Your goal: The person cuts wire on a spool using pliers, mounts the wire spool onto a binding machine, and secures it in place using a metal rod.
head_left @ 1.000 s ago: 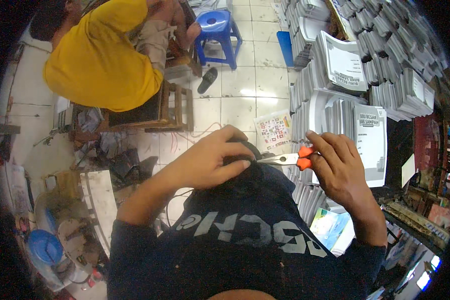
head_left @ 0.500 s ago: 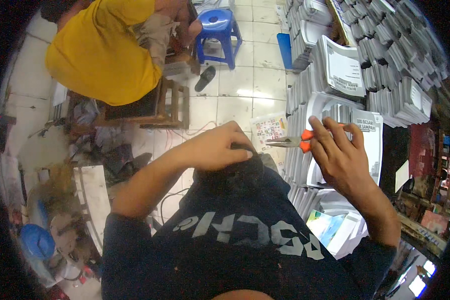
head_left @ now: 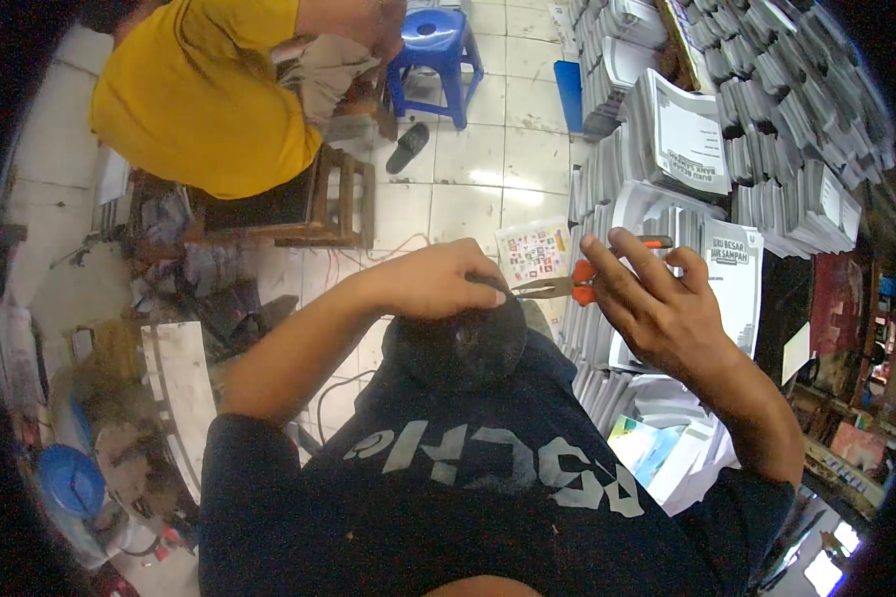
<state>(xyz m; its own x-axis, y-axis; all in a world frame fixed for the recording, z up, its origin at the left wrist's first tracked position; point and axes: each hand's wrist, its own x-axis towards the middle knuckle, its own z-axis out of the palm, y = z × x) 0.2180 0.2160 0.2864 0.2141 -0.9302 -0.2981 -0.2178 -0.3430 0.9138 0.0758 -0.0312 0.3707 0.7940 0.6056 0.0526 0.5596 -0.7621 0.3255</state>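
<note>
The operator's dark shirt (head_left: 388, 517) with pale lettering lies closest to the camera. In front of it, near the lap, is the black round piece (head_left: 458, 348), its broad face turned toward the viewer. The left hand (head_left: 443, 282) is clamped on the piece's far edge, thumb on the near side; the fingers behind are partly hidden.

At the far right edge of the piece are the pliers (head_left: 560, 288), tips pointing left toward the left thumb. The right hand (head_left: 667, 308) is wrapped around their orange handles, fingers spread. The plier tips appear slightly apart; whether they touch the edge cannot be told.

Recommended handling: hold the piece steady against the lap with a firm left pinch. Align the tips squarely with the edge before applying pressure. CAUTION: the left thumb lies just beside the tips; it should stay outside their bite. Even handle pressure should limit slipping and marking.

Beyond the hands, a sheet with small coloured pictures (head_left: 530, 254) lies beside the stacks of printed paper (head_left: 689, 149), which line the right edge of the tiled floor (head_left: 468, 189). Across the floor, a person in yellow (head_left: 209, 109) sits at the wooden bench (head_left: 314, 234). A dark sandal (head_left: 407, 148) lies beyond the bench's right corner, with the blue stool (head_left: 432, 35) farther out
</note>
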